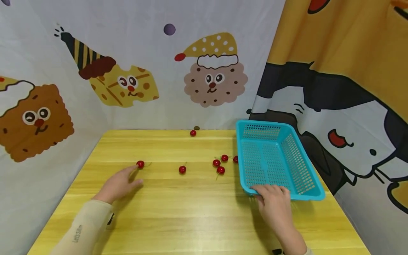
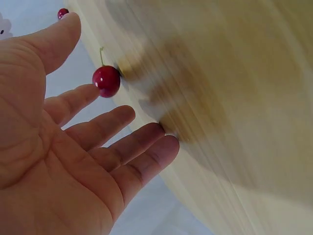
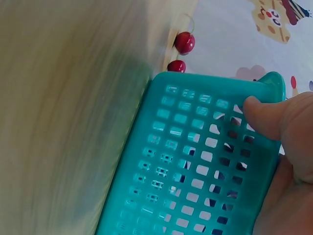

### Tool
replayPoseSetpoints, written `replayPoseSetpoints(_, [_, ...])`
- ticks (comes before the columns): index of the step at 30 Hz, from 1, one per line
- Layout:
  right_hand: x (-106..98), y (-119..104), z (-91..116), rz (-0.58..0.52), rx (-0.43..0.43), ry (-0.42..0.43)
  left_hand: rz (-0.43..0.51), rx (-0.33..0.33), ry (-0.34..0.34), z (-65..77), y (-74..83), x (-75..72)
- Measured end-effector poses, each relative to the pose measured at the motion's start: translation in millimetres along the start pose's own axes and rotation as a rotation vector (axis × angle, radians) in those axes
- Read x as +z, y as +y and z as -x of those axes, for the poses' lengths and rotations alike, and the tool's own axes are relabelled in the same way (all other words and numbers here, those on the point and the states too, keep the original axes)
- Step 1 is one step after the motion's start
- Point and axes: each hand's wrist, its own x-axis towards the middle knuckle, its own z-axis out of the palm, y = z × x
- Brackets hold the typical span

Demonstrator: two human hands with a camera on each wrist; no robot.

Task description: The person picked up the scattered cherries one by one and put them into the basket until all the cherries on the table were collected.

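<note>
My left hand (image 1: 118,184) reaches over the left of the table with its fingers extended. Its index fingertip is at a red cherry (image 1: 140,164), seeming to touch it; in the left wrist view this cherry (image 2: 106,81) has its green stem upward, and the thumb is apart from it. With my right hand (image 1: 275,209) I grip the near rim of a blue plastic basket (image 1: 241,159). The right wrist view shows the thumb against the outer side of the mesh basket (image 3: 195,142); the other fingers are partly hidden. Nothing lies inside the basket.
A single cherry (image 1: 182,170) lies mid-table and another cherry (image 1: 193,133) near the back edge. Several more, including one cherry (image 1: 220,170), cluster left of the basket, one partly hidden by its rim. Printed cloth (image 1: 137,117) hangs behind the wooden table (image 1: 178,219).
</note>
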Motion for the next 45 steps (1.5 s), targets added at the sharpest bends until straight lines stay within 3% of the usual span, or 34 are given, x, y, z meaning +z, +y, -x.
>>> replayPoseSetpoints(8, [-3.8, 6.3, 12.0, 0.018, 0.085, 0.067, -0.047, 0.056, 0.027, -0.4, 11.4, 7.4])
replayPoseSetpoints(21, [-4.4, 16.5, -1.9, -0.006, 0.048, 0.065, -0.047, 0.11, 0.056, -8.1, 26.3, 14.9])
replayPoseSetpoints(30, [0.1, 16.6, 4.0, -0.016, 0.052, 0.084, 0.007, 0.063, 0.0, -0.6, 25.1, 18.9])
replayPoseSetpoints(33, [-1.0, 16.5, 5.5, -0.017, 0.061, 0.096, 0.06, 0.033, 0.021, 0.7, 25.4, 16.7])
replayPoseSetpoints(36, [-2.6, 16.3, 5.4, -0.015, 0.063, 0.105, 0.076, 0.001, 0.105, -4.6, 24.5, 12.5])
replayPoseSetpoints(40, [-2.5, 14.6, 5.3, -0.015, 0.057, 0.102, 0.027, -0.015, 0.223, -21.1, 18.8, 6.4])
replayPoseSetpoints(42, [-0.9, 13.7, 5.1, -0.017, 0.052, 0.097, 0.009, -0.024, 0.228, -29.4, 15.3, 4.1])
replayPoseSetpoints(45, [1.8, 12.1, 3.4, -0.022, 0.043, 0.081, -0.002, -0.04, 0.176, -38.4, 12.8, 3.5])
